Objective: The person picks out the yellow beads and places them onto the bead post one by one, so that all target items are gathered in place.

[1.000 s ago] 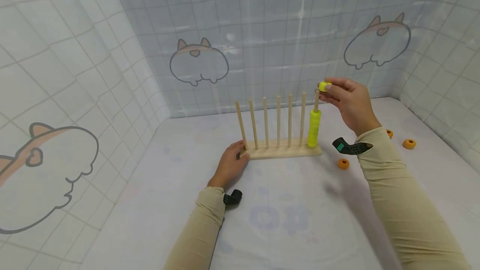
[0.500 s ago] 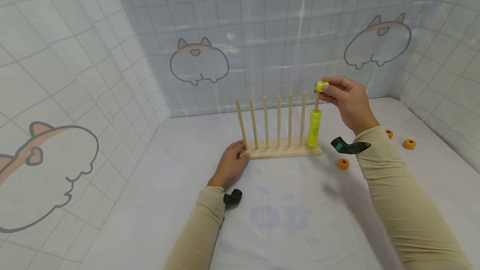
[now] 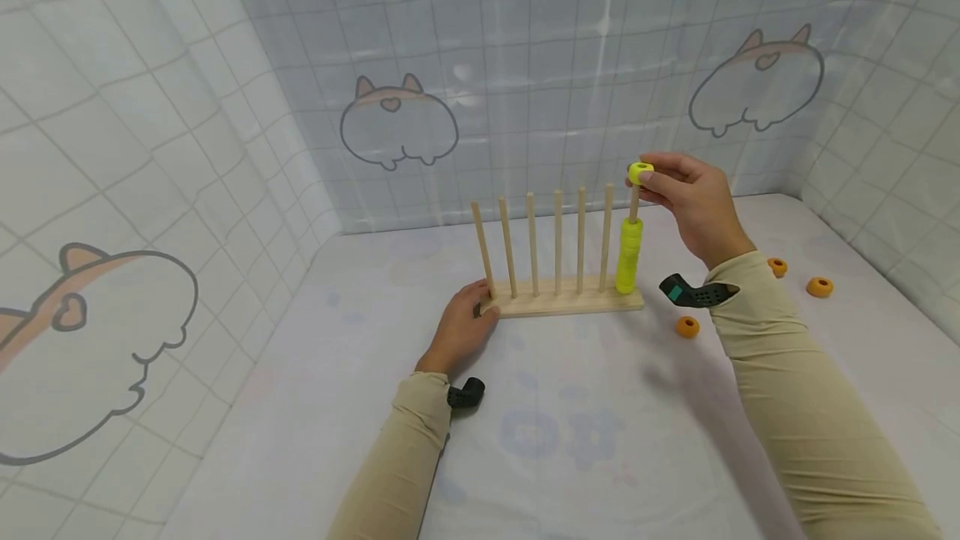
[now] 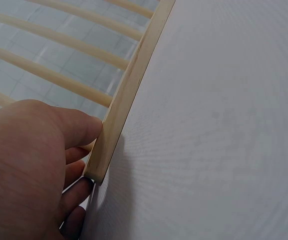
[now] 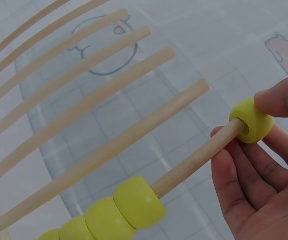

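A wooden peg rack [image 3: 562, 300] with several upright pegs stands on the table. Its rightmost peg [image 5: 193, 162] carries a stack of yellow beads [image 3: 629, 255] on its lower part. My right hand [image 3: 697, 202] pinches one yellow bead [image 5: 253, 120] between thumb and fingers at the top of that peg; in the right wrist view the peg's tip enters the bead's hole. My left hand [image 3: 459, 330] grips the left end of the rack's base [image 4: 126, 95], its thumb on the front edge and the other fingers behind and under the end.
An orange bead [image 3: 687, 327] lies right of the rack, near the right forearm's shadow. Two more lie farther right: one orange bead [image 3: 777, 267] beside the right sleeve and another orange bead [image 3: 820, 287] beyond it. A tile-patterned curtain [image 3: 525, 65] rises behind the table.
My right hand has moved slightly left with the yellow bead, from beside the rightmost peg's top to right over its tip. My left hand has stayed on the rack's end.
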Demonstrator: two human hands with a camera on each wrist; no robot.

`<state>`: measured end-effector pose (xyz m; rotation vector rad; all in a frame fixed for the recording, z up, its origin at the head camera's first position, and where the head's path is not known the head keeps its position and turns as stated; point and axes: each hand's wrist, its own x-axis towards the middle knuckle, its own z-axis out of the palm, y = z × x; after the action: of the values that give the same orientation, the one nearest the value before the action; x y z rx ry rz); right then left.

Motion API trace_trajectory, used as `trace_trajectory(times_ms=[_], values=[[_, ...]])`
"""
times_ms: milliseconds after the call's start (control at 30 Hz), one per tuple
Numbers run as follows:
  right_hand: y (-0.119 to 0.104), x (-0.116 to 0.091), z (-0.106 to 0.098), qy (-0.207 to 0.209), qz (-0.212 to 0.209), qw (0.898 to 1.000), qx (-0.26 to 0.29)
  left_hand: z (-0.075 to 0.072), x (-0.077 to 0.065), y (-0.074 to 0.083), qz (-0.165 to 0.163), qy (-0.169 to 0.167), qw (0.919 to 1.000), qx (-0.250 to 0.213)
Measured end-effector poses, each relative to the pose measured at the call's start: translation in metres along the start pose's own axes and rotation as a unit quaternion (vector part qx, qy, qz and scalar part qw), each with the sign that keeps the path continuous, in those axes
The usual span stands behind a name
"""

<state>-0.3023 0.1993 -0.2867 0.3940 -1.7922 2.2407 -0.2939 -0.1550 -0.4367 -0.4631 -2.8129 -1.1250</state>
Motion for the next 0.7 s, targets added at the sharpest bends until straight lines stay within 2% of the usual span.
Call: trace_trajectory(times_ms=[367, 700], values=[[-0.0001, -0.0001, 0.0007, -0.002, 0.004, 1.000, -0.023, 0.0012, 0.0015, -0.0017, 0.003, -0.001, 1.0000, 0.006], [0.0007, 0.0001, 0.0015, 0.008, 0.011, 0.999, -0.041, 0.0003, 0.0005, 0.0005, -0.006, -0.003, 1.0000, 0.006]])
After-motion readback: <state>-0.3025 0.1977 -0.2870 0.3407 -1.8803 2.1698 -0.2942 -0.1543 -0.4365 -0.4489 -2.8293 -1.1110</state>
